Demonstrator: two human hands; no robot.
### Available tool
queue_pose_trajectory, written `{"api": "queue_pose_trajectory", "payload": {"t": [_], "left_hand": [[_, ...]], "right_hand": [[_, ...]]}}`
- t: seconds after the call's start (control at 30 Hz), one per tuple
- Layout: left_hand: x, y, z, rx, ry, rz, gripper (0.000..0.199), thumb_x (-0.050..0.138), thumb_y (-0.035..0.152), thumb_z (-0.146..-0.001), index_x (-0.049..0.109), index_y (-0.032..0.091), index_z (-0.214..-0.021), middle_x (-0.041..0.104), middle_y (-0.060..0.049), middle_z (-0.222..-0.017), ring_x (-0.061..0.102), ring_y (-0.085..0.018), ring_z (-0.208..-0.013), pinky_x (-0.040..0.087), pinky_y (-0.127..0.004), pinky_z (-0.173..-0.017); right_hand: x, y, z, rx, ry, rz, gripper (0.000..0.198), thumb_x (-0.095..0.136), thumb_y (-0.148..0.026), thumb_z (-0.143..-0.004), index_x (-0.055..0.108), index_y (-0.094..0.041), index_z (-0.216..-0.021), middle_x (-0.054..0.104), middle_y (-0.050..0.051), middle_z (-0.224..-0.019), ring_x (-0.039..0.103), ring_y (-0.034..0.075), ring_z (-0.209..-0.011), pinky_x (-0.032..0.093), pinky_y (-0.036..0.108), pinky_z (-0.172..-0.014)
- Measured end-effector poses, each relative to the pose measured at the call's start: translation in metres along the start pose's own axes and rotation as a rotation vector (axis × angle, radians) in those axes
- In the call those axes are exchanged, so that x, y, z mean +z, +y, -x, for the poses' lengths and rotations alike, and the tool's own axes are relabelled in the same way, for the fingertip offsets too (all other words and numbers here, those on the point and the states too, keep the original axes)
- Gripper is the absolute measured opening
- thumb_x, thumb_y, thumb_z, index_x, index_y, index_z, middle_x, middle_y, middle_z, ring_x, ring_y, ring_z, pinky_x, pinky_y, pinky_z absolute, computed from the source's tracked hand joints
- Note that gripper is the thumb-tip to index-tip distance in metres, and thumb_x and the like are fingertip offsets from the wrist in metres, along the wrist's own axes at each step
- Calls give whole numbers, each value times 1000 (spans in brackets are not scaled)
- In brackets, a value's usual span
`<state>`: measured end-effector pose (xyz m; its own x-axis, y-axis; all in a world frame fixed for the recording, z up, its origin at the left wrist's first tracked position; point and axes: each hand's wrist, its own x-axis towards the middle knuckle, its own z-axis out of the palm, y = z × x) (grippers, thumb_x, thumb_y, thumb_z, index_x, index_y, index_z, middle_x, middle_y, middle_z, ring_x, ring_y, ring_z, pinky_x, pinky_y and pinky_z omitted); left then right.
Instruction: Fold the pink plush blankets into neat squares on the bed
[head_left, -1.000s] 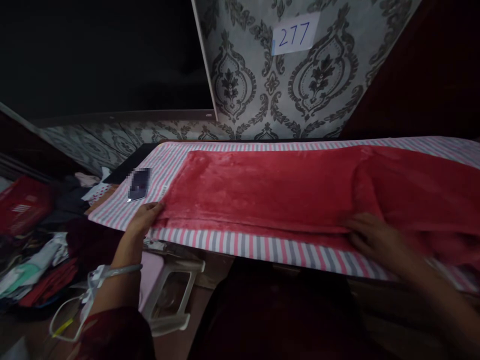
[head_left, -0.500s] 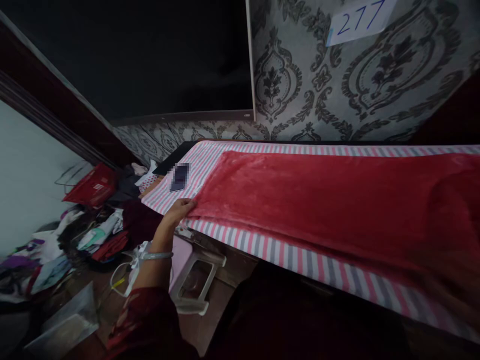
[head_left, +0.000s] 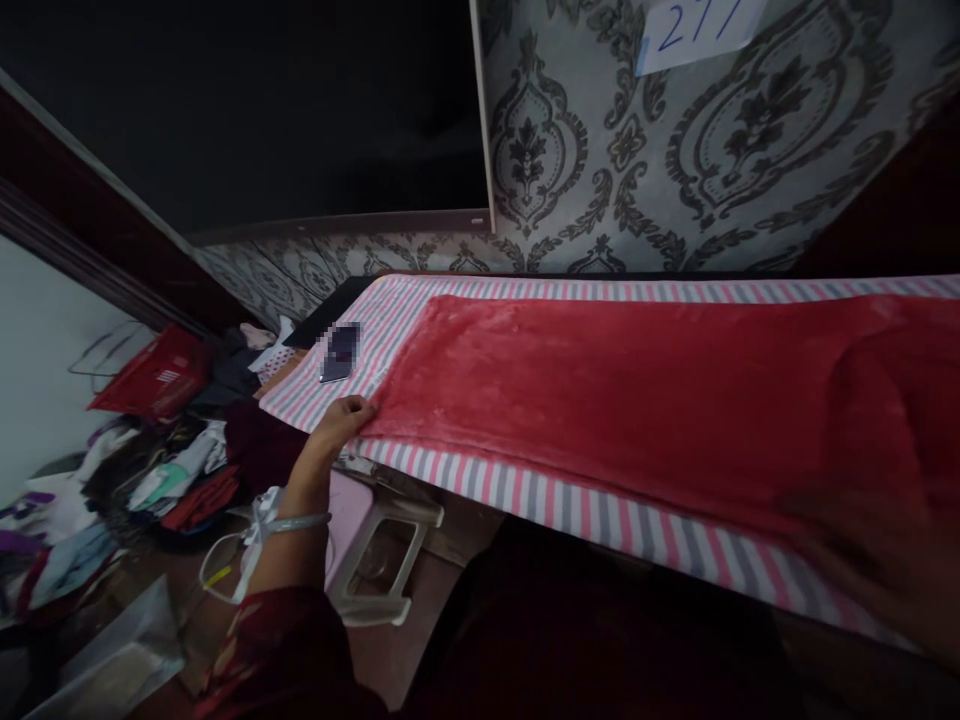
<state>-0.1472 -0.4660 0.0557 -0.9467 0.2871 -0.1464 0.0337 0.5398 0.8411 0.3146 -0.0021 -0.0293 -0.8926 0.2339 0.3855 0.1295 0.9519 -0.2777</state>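
Red plastic basket (head_left: 161, 375), well left of the left hand; heap of clothes (head_left: 180, 480), nearer that hand. Smartphone (head_left: 341, 352), pixelated, just beyond the left hand. Left hand (head_left: 347, 415), bangle at wrist, pinching the near left corner of the blanket. Plastic stool (head_left: 351, 510), pink top, below the left hand. Striped cloth (head_left: 555, 500), pink, grey and white, under the blanket. Red plush blanket (head_left: 615, 390), spread between the hands, raised fold beyond the right. Right hand (head_left: 847, 545), dim, at the blanket's near edge; grip cannot be told.
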Motion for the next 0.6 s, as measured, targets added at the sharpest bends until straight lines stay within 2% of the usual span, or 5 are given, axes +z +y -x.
{"api": "queue_pose_trajectory", "payload": {"t": [0.17, 0.27, 0.37, 0.47, 0.6], "left_hand": [[2, -6, -9, 54, 110, -76, 38, 79, 48, -53, 55, 20, -58, 46, 6, -52, 39, -10, -53, 28, -22, -49], [2, -9, -16, 36, 112, -13, 42, 81, 45, -49, 62, 20, -77, 56, 5, -61, 49, -13, -56, 37, -24, -53], [5, -6, -23, -46, 109, -56, 49, 79, 46, -52, 66, 19, -92, 63, 2, -66, 58, -18, -62, 45, -28, -59], [11, 1, -29, -58, 161, -252, 38, 74, 51, -62, 67, 19, -81, 66, -3, -70, 63, -23, -72, 48, -32, -67], [14, 7, -29, 36, 194, -414, 27, 68, 46, -70, 62, 20, -74, 62, -2, -66, 60, -22, -72, 46, -31, -65]], "right_hand": [[-9, -23, -15, 13, -115, 82, 44, 55, -55, -92, 71, -22, -116, 71, 14, -113, 69, 32, -99, 59, 46, -83], [-9, -30, -17, -11, -138, 142, 41, 50, -46, -97, 68, -19, -121, 70, 15, -114, 67, 31, -99, 57, 48, -86], [-5, -36, -20, -77, -81, 203, 39, 44, -34, -98, 66, -15, -123, 70, 16, -108, 66, 30, -92, 56, 47, -80], [-3, -40, -25, -114, -7, 287, 38, 41, -22, -96, 67, -15, -123, 70, 16, -107, 66, 29, -88, 54, 43, -75], [-12, -35, -28, -180, 116, 298, 31, 42, -20, -96, 72, -17, -104, 71, 13, -93, 64, 26, -80, 53, 38, -71]]}}
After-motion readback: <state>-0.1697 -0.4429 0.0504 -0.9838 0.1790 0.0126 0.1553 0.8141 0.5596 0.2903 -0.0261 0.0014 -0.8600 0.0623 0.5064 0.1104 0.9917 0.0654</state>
